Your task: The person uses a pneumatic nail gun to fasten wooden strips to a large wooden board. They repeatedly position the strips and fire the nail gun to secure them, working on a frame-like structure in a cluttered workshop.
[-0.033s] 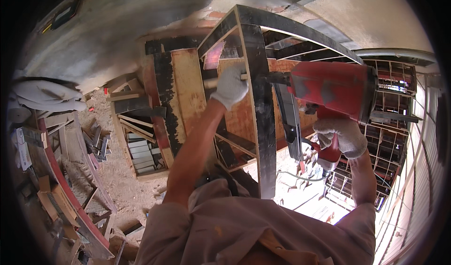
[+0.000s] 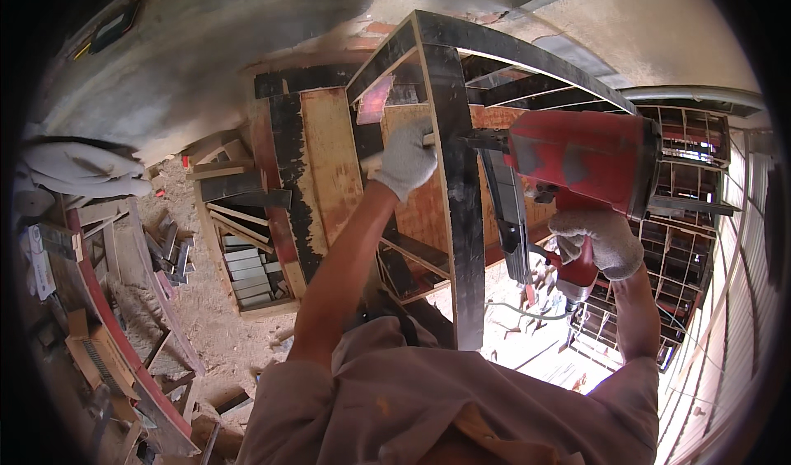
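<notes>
My right hand (image 2: 608, 242), in a whitish glove, is closed round the handle of a red nail gun (image 2: 587, 156). The gun lies sideways, its nose touching or very near the right face of a black-faced plywood frame (image 2: 461, 209). Across the frame's upright board, my gloved left hand (image 2: 407, 163) grips a short pale wood strip (image 2: 372, 166). One end of the strip sticks out left of the fist, and the other meets the board's left edge. The fingertips of my left hand are partly hidden.
Behind the frame lie worn plywood panels (image 2: 328, 147). Wood offcuts (image 2: 169, 246) litter the dusty floor at left, beside a box of stacked grey pieces (image 2: 247, 277). A hose (image 2: 527, 311) runs to the gun. Metal grating (image 2: 680, 242) and corrugated sheet (image 2: 733, 284) stand at right.
My left hand has shifted down very slightly, and the strip's left end sits a little lower. The nail gun and my right hand look nearly still.
</notes>
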Demonstrator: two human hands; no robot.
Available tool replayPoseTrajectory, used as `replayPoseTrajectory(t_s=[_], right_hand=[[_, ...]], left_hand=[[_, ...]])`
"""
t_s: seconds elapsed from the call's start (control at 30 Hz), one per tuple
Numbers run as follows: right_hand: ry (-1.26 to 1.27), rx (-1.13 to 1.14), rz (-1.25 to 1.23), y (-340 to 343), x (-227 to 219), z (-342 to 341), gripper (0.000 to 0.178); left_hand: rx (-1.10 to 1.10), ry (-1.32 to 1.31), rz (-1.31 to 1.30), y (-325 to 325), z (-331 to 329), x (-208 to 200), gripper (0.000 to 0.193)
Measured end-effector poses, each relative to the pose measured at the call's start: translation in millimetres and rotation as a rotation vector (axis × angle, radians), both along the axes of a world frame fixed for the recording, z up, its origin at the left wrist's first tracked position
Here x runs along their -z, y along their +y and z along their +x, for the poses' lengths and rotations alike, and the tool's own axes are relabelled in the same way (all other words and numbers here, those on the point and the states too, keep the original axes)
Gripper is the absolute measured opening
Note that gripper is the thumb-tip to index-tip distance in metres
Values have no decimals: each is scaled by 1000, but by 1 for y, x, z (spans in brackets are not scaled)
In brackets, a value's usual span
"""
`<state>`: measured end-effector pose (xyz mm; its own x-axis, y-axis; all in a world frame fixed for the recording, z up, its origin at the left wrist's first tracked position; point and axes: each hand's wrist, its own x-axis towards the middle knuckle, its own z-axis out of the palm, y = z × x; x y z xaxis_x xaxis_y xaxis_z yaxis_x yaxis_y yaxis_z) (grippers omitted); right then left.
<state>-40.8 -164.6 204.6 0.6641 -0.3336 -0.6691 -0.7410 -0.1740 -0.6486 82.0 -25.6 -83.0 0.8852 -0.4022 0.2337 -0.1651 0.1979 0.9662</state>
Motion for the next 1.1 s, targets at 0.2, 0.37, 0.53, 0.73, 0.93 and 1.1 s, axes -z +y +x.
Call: replayPoseTrajectory(t_s=[0.2, 0.37, 0.53, 0.73, 0.93, 1.1], right_hand=[[-52, 50, 15, -6, 5, -6, 11], [20, 121, 14, 4, -3, -2, 15], [16, 15, 17, -8, 2, -6, 14], [-57, -41, 21, -11, 7, -5, 14], [-62, -111, 77, -14, 11, -3, 16], [-67, -120, 94, -17, 16, -2, 16]], left_hand=[[8, 53, -11, 0, -4, 4, 28], [-45, -27, 25, -3, 4, 9, 32], [-55, -102, 115, -5, 7, 17, 30], [18, -49, 95, 0, 7, 12, 28], [-1, -17, 45, 2, 4, 9, 29], [20, -49, 71, 4, 7, 9, 28]])
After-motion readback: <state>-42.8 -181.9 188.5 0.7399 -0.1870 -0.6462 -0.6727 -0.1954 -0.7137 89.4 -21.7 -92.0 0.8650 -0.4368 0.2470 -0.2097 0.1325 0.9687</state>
